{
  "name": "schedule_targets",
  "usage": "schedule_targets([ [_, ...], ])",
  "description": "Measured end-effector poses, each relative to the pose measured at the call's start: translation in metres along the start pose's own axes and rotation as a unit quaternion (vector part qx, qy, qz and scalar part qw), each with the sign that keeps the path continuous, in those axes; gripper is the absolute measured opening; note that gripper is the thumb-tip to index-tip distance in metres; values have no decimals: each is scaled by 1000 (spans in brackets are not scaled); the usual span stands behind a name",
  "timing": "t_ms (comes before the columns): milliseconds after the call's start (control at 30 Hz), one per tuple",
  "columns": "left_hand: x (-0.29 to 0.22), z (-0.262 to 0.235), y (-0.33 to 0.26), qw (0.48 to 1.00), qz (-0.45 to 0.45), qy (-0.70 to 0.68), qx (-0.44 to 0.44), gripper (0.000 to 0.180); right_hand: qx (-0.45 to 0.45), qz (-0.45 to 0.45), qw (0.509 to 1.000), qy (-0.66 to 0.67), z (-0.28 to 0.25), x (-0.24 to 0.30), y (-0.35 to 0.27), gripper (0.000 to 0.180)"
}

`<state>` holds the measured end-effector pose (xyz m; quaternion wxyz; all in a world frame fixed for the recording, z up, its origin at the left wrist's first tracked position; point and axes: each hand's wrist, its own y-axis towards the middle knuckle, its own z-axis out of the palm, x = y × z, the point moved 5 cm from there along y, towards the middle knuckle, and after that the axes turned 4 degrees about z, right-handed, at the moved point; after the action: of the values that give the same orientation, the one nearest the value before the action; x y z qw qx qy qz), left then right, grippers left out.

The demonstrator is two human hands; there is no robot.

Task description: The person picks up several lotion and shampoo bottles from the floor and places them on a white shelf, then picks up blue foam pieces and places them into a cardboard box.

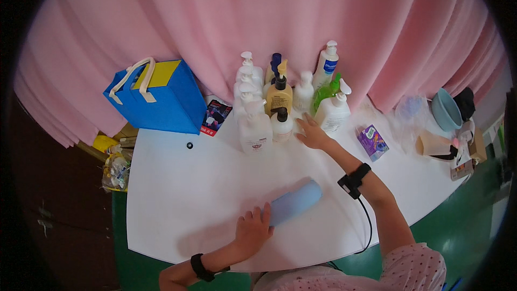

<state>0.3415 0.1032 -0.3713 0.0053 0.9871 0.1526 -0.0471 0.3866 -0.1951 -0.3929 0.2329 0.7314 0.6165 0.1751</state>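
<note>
Several pump bottles (256, 133) crowd together, so a sideways brush from the right hand (314, 134), spread beside the black-topped pump bottle (281, 129), could topple one. The light-blue cylinder (296, 202) lies on the white table (177, 194) against the fingers of the left hand (253, 234); whether they grip it, I cannot tell.

A light-blue container (295, 203), laid on the white table (177, 194), is touched at its left end by the left hand (253, 231). The right hand (312, 132) is extended beside clustered pump bottles (256, 132). A blue bag (161, 105) is placed at left.
</note>
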Motion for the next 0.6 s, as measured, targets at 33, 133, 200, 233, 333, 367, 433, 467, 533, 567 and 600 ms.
schedule_targets([
  [33, 1, -1, -2, 1000, 6, 2, 0, 72, 140, 27, 985, 100, 5, -5, -13, 42],
  [133, 11, 4, -14, 1000, -10, 0, 3, 71, 379, 196, 844, 325, -75, 36, -5, 39],
  [200, 8, 3, -12, 1000, -9, -15, 15, 72, 274, 306, 879, 240, -96, -14, -23, 44],
  [233, 7, 2, -11, 1000, -8, -16, 13, 72, 123, 300, 931, 170, -113, -30, -22, 49],
  [333, 1, 6, -8, 999, -6, -13, 47, 73, -71, 296, 941, 147, -116, -77, -32, 59],
  [367, 0, 6, -8, 999, -3, -4, 45, 74, -107, 299, 924, 213, -102, -90, -34, 64],
  [433, 0, 9, -8, 999, 2, 9, 46, 75, -50, 356, 890, 282, -78, -95, -32, 65],
  [467, 3, 10, -8, 999, 1, 18, 44, 75, 7, 405, 845, 349, -61, -92, -32, 67],
  [533, 6, 7, -10, 998, 3, 32, 45, 76, -8, 412, 846, 339, -52, -81, -38, 66],
  [567, 6, 5, -14, 999, 0, 32, 44, 76, 40, 425, 840, 334, -43, -65, -34, 64],
  [600, 3, 3, -14, 999, 5, 30, 39, 76, 82, 441, 834, 321, -42, -57, -34, 63],
])
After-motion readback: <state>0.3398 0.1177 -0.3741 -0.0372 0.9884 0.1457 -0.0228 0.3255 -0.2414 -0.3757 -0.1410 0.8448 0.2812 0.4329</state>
